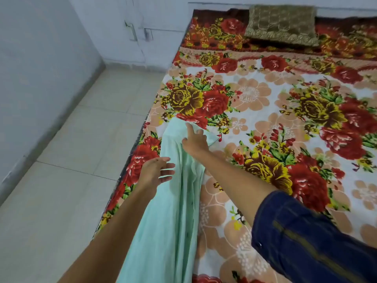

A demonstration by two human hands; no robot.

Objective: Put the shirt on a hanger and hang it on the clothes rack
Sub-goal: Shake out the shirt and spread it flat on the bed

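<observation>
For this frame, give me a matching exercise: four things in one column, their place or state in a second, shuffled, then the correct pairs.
1. shirt
2. pillow
3. left hand
4. right hand

A. fingers spread, beside the pale green cloth
B. pale green, trailing over the bed's near edge
C. gripping the cloth's far end
D. brown and gold, at the bed's far end

Pairs: 1-B, 2-D, 3-A, 4-C
</observation>
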